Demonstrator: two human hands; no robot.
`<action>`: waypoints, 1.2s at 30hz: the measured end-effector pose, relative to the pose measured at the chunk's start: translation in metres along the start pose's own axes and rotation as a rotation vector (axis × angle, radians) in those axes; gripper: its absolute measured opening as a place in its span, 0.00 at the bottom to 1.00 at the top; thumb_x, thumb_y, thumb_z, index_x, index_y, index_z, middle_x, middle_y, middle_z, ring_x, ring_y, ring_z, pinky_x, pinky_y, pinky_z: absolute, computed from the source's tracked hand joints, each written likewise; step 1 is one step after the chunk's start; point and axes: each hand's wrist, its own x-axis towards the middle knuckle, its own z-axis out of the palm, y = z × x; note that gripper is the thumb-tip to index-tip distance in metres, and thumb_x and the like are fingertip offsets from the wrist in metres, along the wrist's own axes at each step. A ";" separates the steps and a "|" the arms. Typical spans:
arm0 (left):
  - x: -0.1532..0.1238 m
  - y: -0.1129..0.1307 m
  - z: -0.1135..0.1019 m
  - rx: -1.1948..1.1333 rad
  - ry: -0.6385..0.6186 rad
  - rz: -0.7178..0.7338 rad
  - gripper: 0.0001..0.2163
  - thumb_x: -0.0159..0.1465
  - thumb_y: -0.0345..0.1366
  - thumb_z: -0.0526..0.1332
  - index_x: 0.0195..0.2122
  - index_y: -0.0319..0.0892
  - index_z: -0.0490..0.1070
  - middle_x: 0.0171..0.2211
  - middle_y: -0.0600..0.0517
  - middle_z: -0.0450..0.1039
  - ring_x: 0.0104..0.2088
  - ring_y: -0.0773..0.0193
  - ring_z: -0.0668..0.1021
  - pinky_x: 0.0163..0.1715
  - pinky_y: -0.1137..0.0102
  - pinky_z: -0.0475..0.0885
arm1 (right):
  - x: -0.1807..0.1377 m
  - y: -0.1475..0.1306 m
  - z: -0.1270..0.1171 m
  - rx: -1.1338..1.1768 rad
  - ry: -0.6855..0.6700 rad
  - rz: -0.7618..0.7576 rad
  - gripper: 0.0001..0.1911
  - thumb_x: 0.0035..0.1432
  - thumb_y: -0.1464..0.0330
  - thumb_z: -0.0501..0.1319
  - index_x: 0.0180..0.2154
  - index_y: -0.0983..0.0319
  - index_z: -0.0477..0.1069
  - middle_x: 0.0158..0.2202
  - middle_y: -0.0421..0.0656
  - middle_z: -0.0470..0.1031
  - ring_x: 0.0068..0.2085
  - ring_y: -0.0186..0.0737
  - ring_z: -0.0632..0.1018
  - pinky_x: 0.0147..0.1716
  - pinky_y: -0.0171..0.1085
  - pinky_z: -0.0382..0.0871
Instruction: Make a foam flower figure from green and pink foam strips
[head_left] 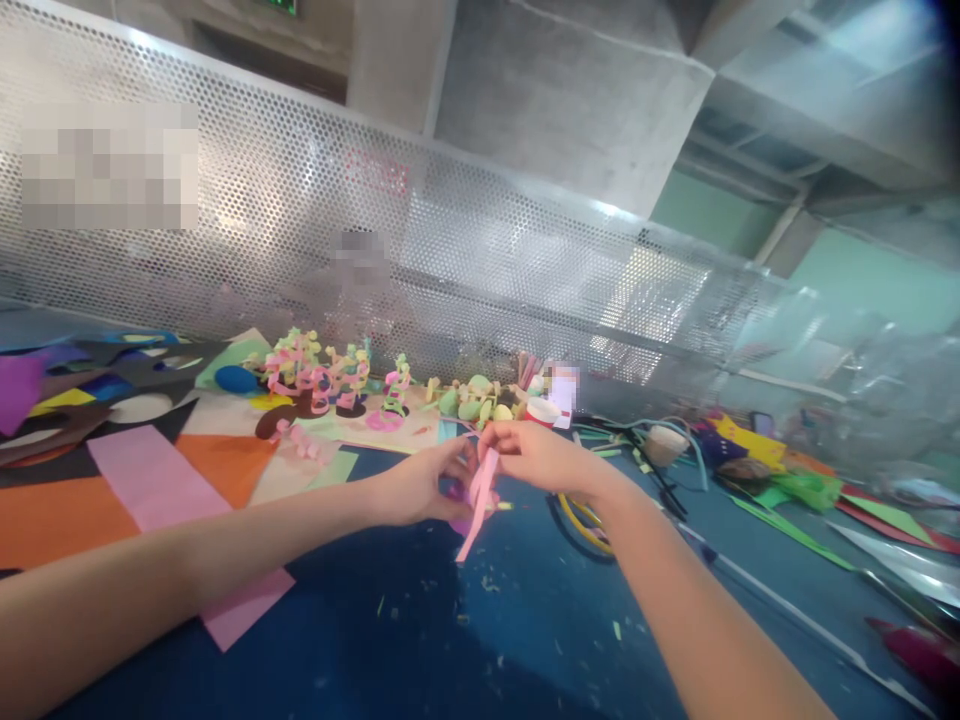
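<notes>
A flat dark-blue surface (390, 640) is offering room nearer the body, small scraps dotting it, while a broad pink paper strip (159, 477) is slanting across at left. Between the hands, above the surface, a narrow pink paper strip (478, 513) is hanging, its lower end dangling free; the right hand's (536, 458) fingers are pinching its top. The left hand's (412, 487) fingers are curling beside a small purple piece (459, 522), grasp unclear.

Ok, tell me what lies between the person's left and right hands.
In the head view, a pink strip slants down between the left hand and right hand, with a partly hidden purple piece beside it.
</notes>
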 end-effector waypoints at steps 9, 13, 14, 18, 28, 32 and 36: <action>0.003 -0.004 -0.011 -0.198 0.080 -0.054 0.18 0.51 0.32 0.66 0.35 0.42 0.56 0.31 0.51 0.76 0.37 0.60 0.77 0.39 0.64 0.68 | 0.015 0.027 -0.001 0.476 0.035 0.117 0.07 0.46 0.71 0.64 0.31 0.65 0.69 0.26 0.40 0.74 0.28 0.29 0.73 0.31 0.30 0.67; 0.006 -0.003 -0.017 -0.240 0.181 -0.071 0.18 0.51 0.32 0.66 0.37 0.42 0.58 0.31 0.50 0.76 0.34 0.63 0.77 0.37 0.68 0.68 | 0.016 0.031 -0.006 0.523 0.059 0.136 0.07 0.49 0.69 0.64 0.32 0.66 0.70 0.29 0.42 0.74 0.30 0.29 0.74 0.33 0.29 0.67; 0.006 -0.003 -0.019 -0.232 0.196 -0.072 0.17 0.51 0.32 0.66 0.38 0.42 0.59 0.31 0.50 0.76 0.33 0.64 0.77 0.36 0.69 0.68 | 0.016 0.032 -0.006 0.525 0.075 0.147 0.07 0.50 0.68 0.63 0.31 0.66 0.71 0.28 0.42 0.74 0.29 0.29 0.74 0.32 0.28 0.67; 0.007 -0.001 -0.022 -0.214 0.237 -0.097 0.15 0.49 0.33 0.67 0.37 0.39 0.66 0.30 0.51 0.76 0.32 0.66 0.77 0.35 0.71 0.67 | 0.019 0.032 -0.003 0.514 0.188 0.191 0.07 0.51 0.68 0.63 0.31 0.65 0.72 0.25 0.41 0.73 0.25 0.27 0.72 0.26 0.27 0.67; 0.008 0.002 -0.022 -0.274 0.301 -0.088 0.10 0.51 0.35 0.66 0.34 0.39 0.74 0.32 0.51 0.75 0.33 0.67 0.74 0.39 0.71 0.66 | 0.024 0.032 0.008 0.519 0.260 0.186 0.08 0.49 0.66 0.65 0.31 0.65 0.73 0.29 0.42 0.74 0.24 0.26 0.69 0.23 0.26 0.66; 0.009 0.001 -0.025 -0.316 0.288 -0.090 0.10 0.52 0.34 0.65 0.36 0.38 0.75 0.36 0.49 0.75 0.37 0.66 0.73 0.41 0.71 0.64 | 0.022 0.028 0.009 0.507 0.244 0.185 0.10 0.47 0.66 0.66 0.32 0.65 0.72 0.28 0.42 0.73 0.23 0.26 0.69 0.22 0.25 0.66; 0.008 0.000 -0.027 -0.306 0.299 -0.086 0.09 0.52 0.34 0.65 0.34 0.37 0.75 0.35 0.48 0.75 0.37 0.65 0.74 0.42 0.70 0.64 | 0.021 0.026 0.009 0.480 0.214 0.172 0.10 0.48 0.65 0.65 0.32 0.65 0.72 0.27 0.42 0.74 0.24 0.26 0.70 0.23 0.25 0.66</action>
